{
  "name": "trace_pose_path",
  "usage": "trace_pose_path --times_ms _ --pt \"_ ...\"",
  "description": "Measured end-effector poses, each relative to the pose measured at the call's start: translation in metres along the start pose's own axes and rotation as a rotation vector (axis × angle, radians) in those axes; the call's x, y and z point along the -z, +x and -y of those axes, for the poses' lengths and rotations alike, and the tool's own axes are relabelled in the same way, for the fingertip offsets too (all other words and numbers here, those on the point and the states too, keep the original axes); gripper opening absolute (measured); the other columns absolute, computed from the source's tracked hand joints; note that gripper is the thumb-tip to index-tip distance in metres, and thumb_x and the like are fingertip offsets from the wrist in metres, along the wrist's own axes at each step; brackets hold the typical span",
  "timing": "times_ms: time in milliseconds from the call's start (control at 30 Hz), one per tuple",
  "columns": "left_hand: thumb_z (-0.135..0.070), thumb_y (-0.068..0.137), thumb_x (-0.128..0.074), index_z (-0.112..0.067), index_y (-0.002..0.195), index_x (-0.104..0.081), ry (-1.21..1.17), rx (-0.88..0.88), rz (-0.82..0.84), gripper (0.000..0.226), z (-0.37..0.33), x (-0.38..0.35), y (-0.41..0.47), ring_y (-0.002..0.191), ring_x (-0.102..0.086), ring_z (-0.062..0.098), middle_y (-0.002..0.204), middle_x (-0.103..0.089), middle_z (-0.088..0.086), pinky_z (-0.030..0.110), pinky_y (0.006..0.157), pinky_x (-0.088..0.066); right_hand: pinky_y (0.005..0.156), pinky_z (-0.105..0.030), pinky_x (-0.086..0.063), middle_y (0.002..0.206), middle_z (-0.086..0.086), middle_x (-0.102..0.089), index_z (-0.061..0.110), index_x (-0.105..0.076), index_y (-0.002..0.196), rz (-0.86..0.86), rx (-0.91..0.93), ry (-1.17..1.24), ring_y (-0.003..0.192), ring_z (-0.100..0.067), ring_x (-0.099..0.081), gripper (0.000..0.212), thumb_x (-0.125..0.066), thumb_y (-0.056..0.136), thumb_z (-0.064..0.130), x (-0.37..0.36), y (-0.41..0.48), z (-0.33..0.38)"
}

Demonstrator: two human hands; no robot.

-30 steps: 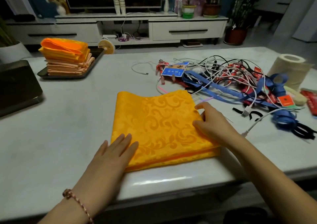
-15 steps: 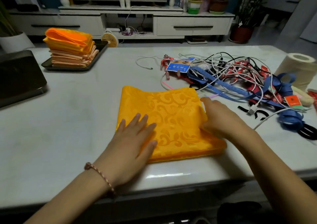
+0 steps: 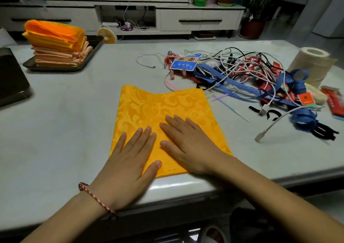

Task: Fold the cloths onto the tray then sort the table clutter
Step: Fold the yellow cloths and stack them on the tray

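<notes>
Head view: the right hand (image 3: 188,142) has slid in beside the left hand (image 3: 128,161), both flat on the yellow cloth (image 3: 158,105), smoothing it; tray (image 3: 55,68) comes next.

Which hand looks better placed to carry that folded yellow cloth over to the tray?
Probably the left hand: it lies flat on the left part of the yellow cloth, and the tray sits far left. The right hand would have to cross over.

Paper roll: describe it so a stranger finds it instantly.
Start at the grey table and go to its far right side, past the tangle of cables. The paper roll stands on end there, the only pale cylinder, hollow core showing on top.
</notes>
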State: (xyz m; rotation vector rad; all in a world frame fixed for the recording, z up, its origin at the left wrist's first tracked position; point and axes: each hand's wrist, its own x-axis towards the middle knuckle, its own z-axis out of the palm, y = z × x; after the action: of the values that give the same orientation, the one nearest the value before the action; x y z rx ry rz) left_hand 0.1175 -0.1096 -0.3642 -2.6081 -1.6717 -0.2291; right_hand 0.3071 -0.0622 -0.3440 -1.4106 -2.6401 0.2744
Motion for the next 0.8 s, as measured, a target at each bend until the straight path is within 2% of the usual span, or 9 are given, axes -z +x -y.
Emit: trace_pose_path --times_ms 133,233,333,467,533,600,633,700,800 --pt "-0.056 0.097 -0.012 -0.010 0.144 -0.029 -0.036 0.005 0.006 0.068 -0.002 0.001 0.000 0.136 -0.030 0.024 0.148 -0.030 0.006 0.033 0.107 -0.010 0.112 -0.024 0.006 0.158 0.005 -0.007 0.026 -0.017 0.149 -0.018 -0.070 0.027 0.145 -0.011 -0.001 0.087 0.003 0.074 0.066 0.008 -0.021 -0.018" --pt "-0.069 0.086 0.007 -0.020 0.145 -0.005 -0.133 0.028 0.042 0.078 -0.004 0.003 0.001 0.143 -0.004 0.017 0.153 -0.004 -0.005 0.031 0.112 0.006 0.113 -0.025 0.003 0.158 0.003 -0.012 0.025 -0.021 0.148 -0.053 -0.163 0.013 0.145 -0.013 -0.005 0.088 0.001 0.074 0.067 0.014 -0.036 -0.034" --pt "-0.075 0.063 0.030 -0.032 0.136 0.022 -0.152 0.051 0.079 0.085 -0.005 0.006 -0.001 0.137 0.027 0.005 0.145 0.027 -0.015 0.028 0.111 0.020 0.114 -0.034 -0.009 0.148 -0.008 -0.037 0.014 -0.042 0.139 -0.188 -0.183 -0.044 0.141 -0.024 -0.026 0.078 -0.010 0.083 0.058 0.019 -0.034 -0.034" --pt "-0.075 0.059 0.034 -0.033 0.134 0.026 -0.149 0.070 0.092 0.086 -0.006 0.008 0.001 0.137 0.028 0.006 0.144 0.031 -0.015 0.028 0.111 0.020 0.105 -0.050 -0.027 0.114 -0.012 -0.066 0.008 -0.065 0.110 -0.398 -0.006 -0.020 0.119 -0.033 -0.055 0.044 -0.035 0.088 0.033 0.029 -0.012 -0.002" --pt "-0.074 0.067 0.028 -0.029 0.139 0.020 -0.082 0.052 0.069 0.086 -0.005 0.003 0.001 0.141 0.020 0.010 0.149 0.024 -0.010 0.030 0.113 0.015 0.103 -0.046 -0.035 0.110 -0.011 -0.067 0.007 -0.063 0.112 -0.361 0.045 0.068 0.113 -0.032 -0.058 0.042 -0.037 0.089 0.030 0.036 0.002 0.019" --pt "-0.067 0.086 0.001 -0.016 0.148 -0.006 -0.079 0.022 0.019 0.081 -0.006 0.003 0.002 0.144 -0.004 0.019 0.156 -0.005 0.003 0.032 0.113 0.002 0.097 -0.040 -0.038 0.117 -0.013 -0.064 0.006 -0.059 0.121 -0.271 0.075 0.163 0.112 -0.031 -0.056 0.042 -0.038 0.089 0.024 0.035 0.014 0.035" --pt "-0.063 0.087 -0.010 -0.014 0.148 -0.009 -0.122 0.022 0.000 0.078 -0.007 0.003 0.003 0.144 -0.006 0.017 0.155 -0.009 0.003 0.029 0.114 0.002 0.098 -0.040 -0.036 0.122 -0.014 -0.061 0.005 -0.056 0.125 -0.235 0.093 0.164 0.116 -0.032 -0.053 0.042 -0.038 0.089 0.021 0.027 0.019 0.039" --pt "-0.062 0.075 -0.017 -0.030 0.141 0.008 -0.355 0.067 -0.012 0.078 -0.006 0.004 0.006 0.140 0.008 0.000 0.151 0.007 -0.013 0.014 0.111 0.012 0.106 -0.040 -0.028 0.136 -0.017 -0.050 0.005 -0.048 0.133 -0.155 0.086 0.120 0.128 -0.033 -0.042 0.042 -0.040 0.092 0.016 0.008 0.025 0.039" --pt "-0.059 0.073 -0.032 -0.046 0.125 0.002 -0.761 0.212 0.053 0.064 0.007 0.016 0.011 0.133 0.006 -0.012 0.139 0.007 -0.029 -0.002 0.101 0.006 0.112 -0.044 -0.022 0.142 -0.019 -0.044 0.004 -0.050 0.132 -0.147 0.031 0.096 0.133 -0.035 -0.038 0.047 -0.038 0.089 0.021 -0.012 0.028 0.035"
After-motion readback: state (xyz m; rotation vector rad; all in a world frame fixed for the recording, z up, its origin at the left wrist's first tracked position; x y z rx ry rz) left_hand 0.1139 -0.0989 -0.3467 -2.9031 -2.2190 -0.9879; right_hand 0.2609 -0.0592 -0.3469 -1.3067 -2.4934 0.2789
